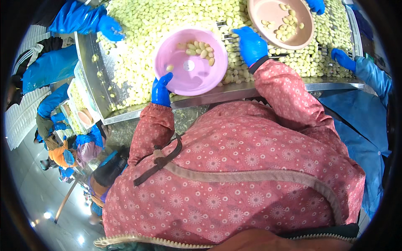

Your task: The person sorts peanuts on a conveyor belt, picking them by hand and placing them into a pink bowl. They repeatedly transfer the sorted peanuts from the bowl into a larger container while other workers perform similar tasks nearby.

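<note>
My left hand (161, 90), in a blue glove, grips the near-left rim of a pink plastic basin (191, 82), its thumb over the inner edge. Several pale green, grape-like oval fruits (201, 49) lie in the basin, mostly towards its far side; one sits apart near my thumb. To the right of the basin, my blue-gloved right hand (251, 44) is over a metal slatted rack (276, 56) strewn with the same fruits. Its fingers point left, but whether they pinch a fruit cannot be made out.
A peach-coloured basin (263, 28) holding fruits stands beyond my right hand. Other people's gloved hands are at the far left (110, 28), top right (316, 5) and right (344, 59). The table's metal edge (220, 97) runs before me. More workers (62, 153) are at the left.
</note>
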{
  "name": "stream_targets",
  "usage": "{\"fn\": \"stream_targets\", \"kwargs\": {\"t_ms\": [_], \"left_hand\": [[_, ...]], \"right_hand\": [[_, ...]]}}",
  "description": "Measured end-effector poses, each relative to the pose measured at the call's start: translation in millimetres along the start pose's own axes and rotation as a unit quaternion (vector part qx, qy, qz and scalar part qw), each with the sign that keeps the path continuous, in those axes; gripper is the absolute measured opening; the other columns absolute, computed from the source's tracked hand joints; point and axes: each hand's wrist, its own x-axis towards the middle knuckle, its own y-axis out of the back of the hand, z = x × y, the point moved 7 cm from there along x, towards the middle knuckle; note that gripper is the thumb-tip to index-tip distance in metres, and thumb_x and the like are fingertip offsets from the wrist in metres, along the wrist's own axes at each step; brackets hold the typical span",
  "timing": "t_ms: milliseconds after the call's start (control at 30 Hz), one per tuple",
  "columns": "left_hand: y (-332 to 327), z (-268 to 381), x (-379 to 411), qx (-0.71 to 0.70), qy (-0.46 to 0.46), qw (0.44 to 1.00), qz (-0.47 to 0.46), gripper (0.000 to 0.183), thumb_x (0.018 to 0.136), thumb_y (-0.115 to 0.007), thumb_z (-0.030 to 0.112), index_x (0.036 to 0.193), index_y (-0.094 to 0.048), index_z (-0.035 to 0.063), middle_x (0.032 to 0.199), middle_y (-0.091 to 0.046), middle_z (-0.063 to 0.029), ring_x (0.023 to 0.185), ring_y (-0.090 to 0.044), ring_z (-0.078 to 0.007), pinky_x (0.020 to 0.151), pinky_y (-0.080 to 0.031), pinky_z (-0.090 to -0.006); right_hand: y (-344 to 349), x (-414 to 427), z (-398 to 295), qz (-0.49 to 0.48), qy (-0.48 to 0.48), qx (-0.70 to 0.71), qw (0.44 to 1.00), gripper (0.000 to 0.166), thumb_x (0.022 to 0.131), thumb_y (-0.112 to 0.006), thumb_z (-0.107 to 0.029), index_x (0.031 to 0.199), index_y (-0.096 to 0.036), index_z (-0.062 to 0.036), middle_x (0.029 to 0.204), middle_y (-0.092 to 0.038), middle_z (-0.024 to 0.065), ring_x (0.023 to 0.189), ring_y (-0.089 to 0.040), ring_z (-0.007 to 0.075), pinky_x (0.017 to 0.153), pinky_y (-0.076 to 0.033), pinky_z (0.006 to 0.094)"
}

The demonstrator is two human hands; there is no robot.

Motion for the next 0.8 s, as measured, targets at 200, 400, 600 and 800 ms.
{"fn": "stream_targets", "kwargs": {"t_ms": [200,400,600,800], "left_hand": [[-11,13,5,0.022,-0.031,0.999,-0.010,0.047,0.085,-0.066,0.013,0.128,-0.053,-0.0014,0.113,-0.064,-0.0123,0.099,-0.064,-0.0223,0.084,-0.052,-0.0338],[-25,15,7,0.051,-0.029,0.998,-0.021,0.042,0.087,-0.064,0.015,0.125,-0.056,-0.0024,0.110,-0.066,-0.0145,0.097,-0.066,-0.0247,0.086,-0.053,-0.0344],[-19,16,8,0.032,-0.075,0.997,-0.001,0.044,0.087,-0.063,0.014,0.127,-0.054,-0.0013,0.115,-0.064,-0.0150,0.100,-0.065,-0.0256,0.088,-0.052,-0.0358],[-12,6,4,0.005,-0.066,0.998,0.021,0.047,0.086,-0.064,0.014,0.129,-0.053,-0.0012,0.116,-0.063,-0.0134,0.100,-0.063,-0.0240,0.089,-0.051,-0.0356]], "right_hand": [[-22,10,45,-0.085,-0.074,-0.034,0.993,0.021,0.087,-0.056,-0.010,0.105,-0.067,-0.0129,0.096,-0.066,0.0115,0.090,-0.064,0.0321,0.079,-0.052,0.0418],[-18,3,-17,-0.069,-0.033,0.286,0.955,0.027,0.096,-0.060,-0.028,0.119,-0.067,-0.0155,0.100,-0.068,0.0128,0.085,-0.068,0.0216,0.078,-0.054,0.0326],[-40,40,35,-0.077,-0.008,-0.034,0.996,0.028,0.088,-0.055,-0.008,0.115,-0.063,-0.0134,0.103,-0.064,0.0135,0.093,-0.063,0.0333,0.082,-0.051,0.0424],[-24,19,-12,-0.083,-0.118,0.423,0.895,0.024,0.095,-0.060,-0.028,0.116,-0.068,-0.0181,0.096,-0.070,0.0102,0.075,-0.066,0.0188,0.072,-0.055,0.0331]]}}
